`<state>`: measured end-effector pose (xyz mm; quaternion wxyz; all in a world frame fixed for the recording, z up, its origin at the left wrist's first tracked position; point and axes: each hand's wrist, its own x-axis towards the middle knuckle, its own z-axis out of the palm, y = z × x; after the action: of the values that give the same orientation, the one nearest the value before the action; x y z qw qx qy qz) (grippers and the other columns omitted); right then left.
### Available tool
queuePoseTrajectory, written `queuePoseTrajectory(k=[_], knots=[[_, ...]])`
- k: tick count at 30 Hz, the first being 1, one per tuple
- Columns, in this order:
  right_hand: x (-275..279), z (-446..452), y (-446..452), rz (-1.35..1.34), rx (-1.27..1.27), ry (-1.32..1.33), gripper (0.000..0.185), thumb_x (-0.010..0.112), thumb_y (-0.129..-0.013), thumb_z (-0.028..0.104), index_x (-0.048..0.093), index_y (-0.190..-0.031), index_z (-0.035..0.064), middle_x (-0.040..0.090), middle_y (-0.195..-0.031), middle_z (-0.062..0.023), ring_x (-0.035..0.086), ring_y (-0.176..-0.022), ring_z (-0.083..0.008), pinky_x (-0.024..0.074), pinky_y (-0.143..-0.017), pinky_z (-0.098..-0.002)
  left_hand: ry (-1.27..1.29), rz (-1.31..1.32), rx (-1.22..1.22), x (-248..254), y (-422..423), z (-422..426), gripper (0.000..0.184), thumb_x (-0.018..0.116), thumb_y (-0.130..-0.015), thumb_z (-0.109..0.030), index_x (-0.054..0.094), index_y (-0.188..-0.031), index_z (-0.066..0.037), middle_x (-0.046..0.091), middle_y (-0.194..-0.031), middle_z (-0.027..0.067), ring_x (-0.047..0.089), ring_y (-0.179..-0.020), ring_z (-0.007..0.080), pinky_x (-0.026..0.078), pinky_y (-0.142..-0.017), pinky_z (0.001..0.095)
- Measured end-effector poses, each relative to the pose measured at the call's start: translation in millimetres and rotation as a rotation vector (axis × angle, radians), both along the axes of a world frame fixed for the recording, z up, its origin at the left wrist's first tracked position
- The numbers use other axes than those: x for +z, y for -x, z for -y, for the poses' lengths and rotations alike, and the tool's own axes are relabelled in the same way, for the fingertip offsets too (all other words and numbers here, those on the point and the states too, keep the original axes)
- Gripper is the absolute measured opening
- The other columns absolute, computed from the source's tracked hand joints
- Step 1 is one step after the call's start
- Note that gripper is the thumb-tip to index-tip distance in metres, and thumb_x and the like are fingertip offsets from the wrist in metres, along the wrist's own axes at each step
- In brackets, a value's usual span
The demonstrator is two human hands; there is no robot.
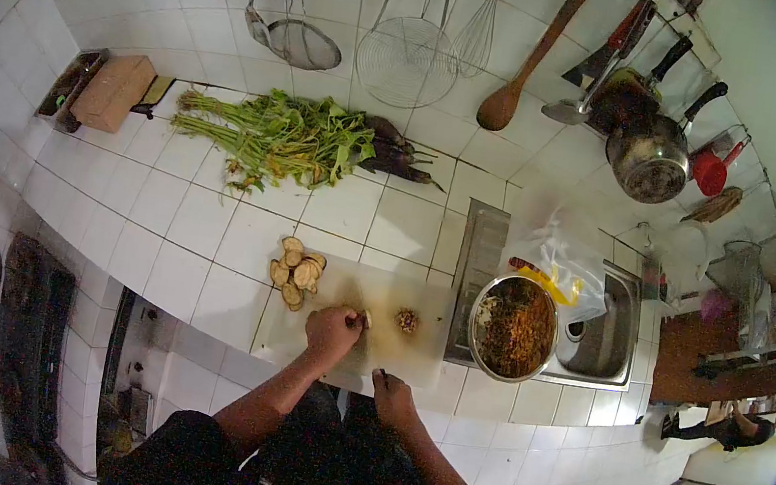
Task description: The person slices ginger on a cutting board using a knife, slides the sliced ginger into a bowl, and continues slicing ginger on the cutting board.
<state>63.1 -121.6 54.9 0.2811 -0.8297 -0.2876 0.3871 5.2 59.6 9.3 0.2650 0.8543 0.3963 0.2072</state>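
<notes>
A small pale piece is pinched over the cutting board by the left hand; at its four o'clock, a dark handle, probably a knife's, is gripped by the right hand. Safer, more even cuts would likely be made with the fingertips curled back. The blade cannot be made out, and the piece is mostly covered by fingers. Slices are gathered at the left hand's eleven o'clock, chopped bits at the right's twelve. The steel bowl is set at two o'clock, its contents unidentifiable. Farther along the surface, dark eggplants are partly hidden by greens.
</notes>
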Motion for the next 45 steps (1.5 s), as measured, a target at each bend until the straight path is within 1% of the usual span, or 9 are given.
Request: queuePoseTrajectory(k=[5, 7, 10, 12, 30, 35, 41, 43, 45], knots=[[-32, 30, 12, 0.103, 0.061, -0.027, 0.044, 0.042, -0.100, 0.035, 0.061, -0.095, -0.0046, 0.062, -0.089, -0.0318, 0.059, -0.090, -0.0502, 0.0465, -0.078, -0.0556, 0.142, -0.081, -0.023, 4, 0, -7, 0.019, 0.072, -0.074, -0.031, 0.072, -0.078, -0.013, 0.068, -0.070, 0.0098, 0.067, -0.067, 0.0303, 0.052, -0.064, 0.0429], [1, 30, 17, 0.177, 0.054, -0.095, 0.041, 0.043, -0.100, 0.032, 0.062, -0.094, -0.0033, 0.062, -0.088, -0.0314, 0.059, -0.090, -0.0504, 0.0471, -0.078, -0.0563, 0.147, -0.079, -0.044, 5, 1, -9, 0.019, 0.073, -0.073, -0.031, 0.073, -0.079, -0.013, 0.069, -0.071, 0.0096, 0.067, -0.068, 0.0304, 0.052, -0.064, 0.0430], [9, 23, 17, 0.152, -0.048, 0.248, 0.044, 0.039, -0.102, 0.033, 0.063, -0.098, -0.0035, 0.065, -0.096, -0.0286, 0.061, -0.092, -0.0491, 0.0495, -0.080, -0.0540, 0.151, -0.070, -0.070, -1, 2, -10, 0.020, 0.073, -0.073, -0.032, 0.073, -0.080, -0.014, 0.069, -0.071, 0.0093, 0.067, -0.068, 0.0307, 0.052, -0.064, 0.0433], [-2, 18, 12, 0.085, -0.054, 0.037, 0.050, 0.039, -0.102, 0.039, 0.064, -0.094, -0.0035, 0.065, -0.095, -0.0298, 0.060, -0.094, -0.0493, 0.0479, -0.081, -0.0545, 0.143, -0.056, -0.081, 0, 2, -12, 0.020, 0.072, -0.073, -0.032, 0.073, -0.081, -0.014, 0.069, -0.071, 0.0093, 0.067, -0.068, 0.0308, 0.052, -0.064, 0.0436], [-4, 17, 28, -0.018, -0.104, 0.071, 0.060, 0.038, -0.100, 0.049, 0.066, -0.095, -0.0036, 0.064, -0.098, -0.0318, 0.059, -0.097, -0.0512, 0.0475, -0.084, -0.0520, 0.062, -0.074, -0.156, -2, 5, -13, 0.015, 0.072, -0.074, -0.027, 0.069, -0.079, -0.013, 0.067, -0.068, 0.0087, 0.067, -0.065, 0.0305, 0.050, -0.060, 0.0446], [-12, 0, 23, 0.060, -0.075, -0.066, 0.049, 0.042, -0.099, 0.038, 0.062, -0.091, -0.0057, 0.061, -0.090, -0.0351, 0.058, -0.092, -0.0522, 0.0448, -0.078, -0.0547, 0.143, -0.146, -0.165, -7, 3, -18, 0.018, 0.071, -0.076, -0.031, 0.068, -0.084, -0.015, 0.067, -0.071, 0.0087, 0.066, -0.069, 0.0325, 0.051, -0.065, 0.0469], [-4, 25, 19, 0.134, -0.102, 0.156, 0.051, 0.042, -0.099, 0.039, 0.063, -0.091, -0.0069, 0.062, -0.092, -0.0341, 0.059, -0.091, -0.0510, 0.0459, -0.080, -0.0559, 0.135, -0.098, -0.130, 2, 3, -13, 0.016, 0.072, -0.074, -0.027, 0.069, -0.080, -0.012, 0.068, -0.069, 0.0094, 0.067, -0.067, 0.0309, 0.052, -0.061, 0.0437], [-5, 26, 13, 0.112, -0.094, -0.112, 0.054, 0.042, -0.099, 0.041, 0.063, -0.092, -0.0076, 0.062, -0.092, -0.0343, 0.059, -0.092, -0.0510, 0.0458, -0.081, -0.0556, 0.115, -0.057, -0.137, 1, 4, -10, 0.015, 0.071, -0.074, -0.026, 0.070, -0.080, -0.012, 0.068, -0.070, 0.0099, 0.067, -0.067, 0.0310, 0.052, -0.062, 0.0435], [-4, 23, 12, 0.097, -0.110, -0.082, 0.055, 0.042, -0.099, 0.043, 0.063, -0.092, -0.0074, 0.062, -0.092, -0.0341, 0.059, -0.092, -0.0511, 0.0460, -0.081, -0.0549, 0.085, -0.016, -0.135, 1, 4, -12, 0.015, 0.071, -0.074, -0.026, 0.070, -0.080, -0.012, 0.068, -0.071, 0.0105, 0.067, -0.068, 0.0311, 0.052, -0.063, 0.0434]])
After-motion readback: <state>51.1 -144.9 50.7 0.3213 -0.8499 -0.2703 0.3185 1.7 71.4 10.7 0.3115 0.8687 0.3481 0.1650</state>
